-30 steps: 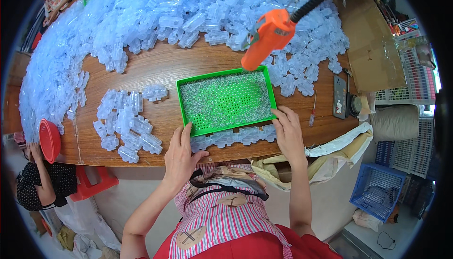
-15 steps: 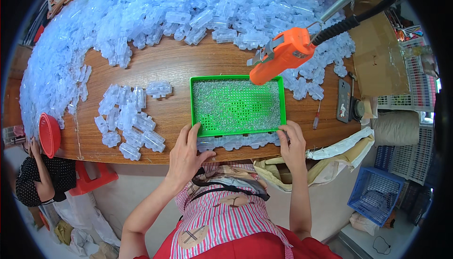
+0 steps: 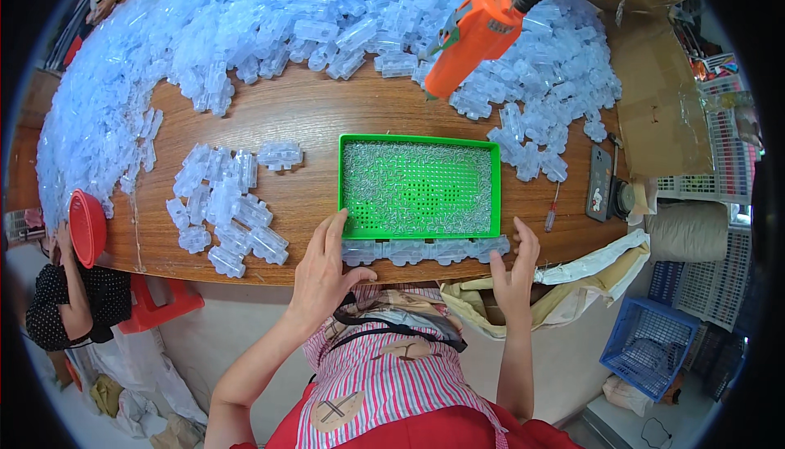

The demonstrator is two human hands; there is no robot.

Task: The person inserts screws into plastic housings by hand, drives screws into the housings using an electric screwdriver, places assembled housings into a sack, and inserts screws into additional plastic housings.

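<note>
A shallow green tray (image 3: 421, 235) with a perforated floor lies on the wooden table in front of me, small silvery screws (image 3: 368, 167) spread inside it. My left hand (image 3: 320, 267) is at its near left corner, fingers stretched out and thumb apart, the fingertips against or right beside the rim. Along the tray's near side runs a row of translucent plastic housings (image 3: 425, 250). Past this row's right end, my right hand (image 3: 517, 273) hovers with fingers spread, apart from the tray and holding nothing. An orange electric screwdriver (image 3: 473, 44) hangs beyond the tray, tip downward.
A huge heap of translucent housings (image 3: 270, 15) covers the far table; a smaller group (image 3: 225, 208) lies left. At right are a hand screwdriver (image 3: 552, 208), a phone (image 3: 599, 183) and a cardboard sheet (image 3: 654, 97). A red bowl (image 3: 87, 228) stands near another person's arm (image 3: 75, 294) at left.
My right hand has left the tray's near right corner and moved right, fingers opening. The tray sits slightly further right. The orange screwdriver has swung away and to the left.
</note>
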